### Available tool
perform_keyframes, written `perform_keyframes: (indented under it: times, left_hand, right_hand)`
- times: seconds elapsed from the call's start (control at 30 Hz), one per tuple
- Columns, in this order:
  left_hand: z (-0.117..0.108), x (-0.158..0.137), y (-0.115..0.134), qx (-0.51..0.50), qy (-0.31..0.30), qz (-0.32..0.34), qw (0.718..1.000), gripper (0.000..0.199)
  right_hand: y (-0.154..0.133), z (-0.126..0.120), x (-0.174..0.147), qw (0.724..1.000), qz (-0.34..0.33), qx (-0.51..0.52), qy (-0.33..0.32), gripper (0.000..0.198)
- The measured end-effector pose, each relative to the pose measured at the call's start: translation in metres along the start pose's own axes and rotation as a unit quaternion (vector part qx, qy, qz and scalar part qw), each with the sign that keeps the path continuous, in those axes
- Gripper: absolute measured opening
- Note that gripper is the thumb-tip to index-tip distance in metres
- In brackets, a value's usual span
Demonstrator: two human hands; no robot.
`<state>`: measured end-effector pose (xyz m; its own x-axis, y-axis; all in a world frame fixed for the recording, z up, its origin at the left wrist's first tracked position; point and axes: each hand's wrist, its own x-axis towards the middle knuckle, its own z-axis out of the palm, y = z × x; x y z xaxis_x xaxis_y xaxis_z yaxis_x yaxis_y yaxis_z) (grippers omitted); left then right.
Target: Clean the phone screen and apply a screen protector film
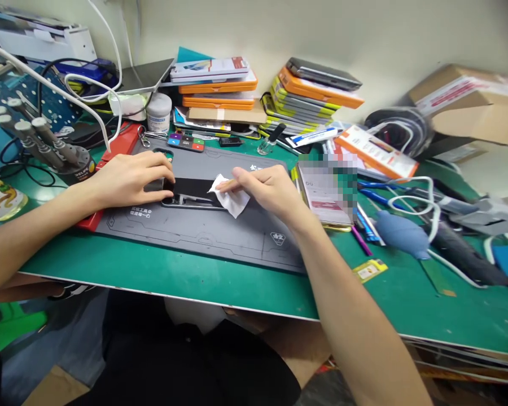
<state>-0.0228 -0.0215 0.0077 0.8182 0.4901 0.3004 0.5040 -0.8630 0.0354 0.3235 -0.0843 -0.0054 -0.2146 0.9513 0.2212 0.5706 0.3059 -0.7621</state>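
Note:
A dark phone point(192, 189) lies lengthwise on the grey work mat point(195, 231). Along its near edge some inner parts seem to show. My left hand point(138, 177) holds the phone's left end, thumb at the near corner and fingers curled around the far side. My right hand point(268, 192) pinches a crumpled white wipe point(233, 204) against the phone's right part, which the wipe covers. Just beyond my left fingers lies a small panel with coloured squares point(185, 142).
Stacked orange and yellow-edged boxes point(218, 87) stand along the wall. To the left are a screwdriver holder point(78, 166), a red strip point(125, 140) and a white jar point(158, 113). A phone-like device point(325, 194), a blue-grey air blower point(402, 234) and cables crowd the right.

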Motion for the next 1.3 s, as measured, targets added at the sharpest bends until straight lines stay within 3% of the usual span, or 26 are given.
perform_keyframes:
  times: [0.1, 0.2, 0.3, 0.5, 0.7, 0.87, 1.0, 1.3]
  left_hand:
    - [-0.002, 0.0, 0.004, -0.01, -0.015, 0.026, 1.0, 0.041]
    - [-0.005, -0.001, 0.007, -0.006, -0.029, 0.052, 0.998, 0.036]
    - [-0.006, -0.003, 0.008, 0.006, -0.03, 0.069, 0.997, 0.036]
    - [-0.005, -0.005, 0.007, 0.052, -0.021, 0.09, 0.994, 0.037]
    - [-0.006, -0.004, 0.009, 0.086, -0.028, 0.119, 0.989, 0.036]
    - [-0.006, -0.006, 0.01, 0.102, -0.026, 0.144, 0.984, 0.037]
    - [-0.005, -0.007, 0.01, 0.092, -0.016, 0.159, 0.983, 0.039]
    - [-0.005, -0.006, 0.012, 0.092, -0.046, 0.142, 0.984, 0.042]
  right_hand:
    - [0.01, 0.003, 0.003, 0.999, -0.014, -0.02, 0.033, 0.048]
    - [0.021, 0.003, 0.008, 0.993, -0.086, -0.073, 0.025, 0.029]
    - [0.032, -0.004, 0.01, 0.98, -0.128, -0.151, 0.014, 0.03]
    - [0.051, -0.018, 0.009, 0.937, -0.122, -0.324, 0.054, 0.042]
    - [0.025, -0.007, 0.007, 0.939, -0.189, -0.276, 0.08, 0.048]
    - [0.002, -0.002, -0.001, 0.962, -0.174, -0.21, -0.005, 0.036]
    - [0.003, -0.003, -0.003, 0.963, -0.168, -0.205, -0.051, 0.03]
    - [0.005, -0.003, -0.003, 0.961, -0.172, -0.209, -0.05, 0.027]
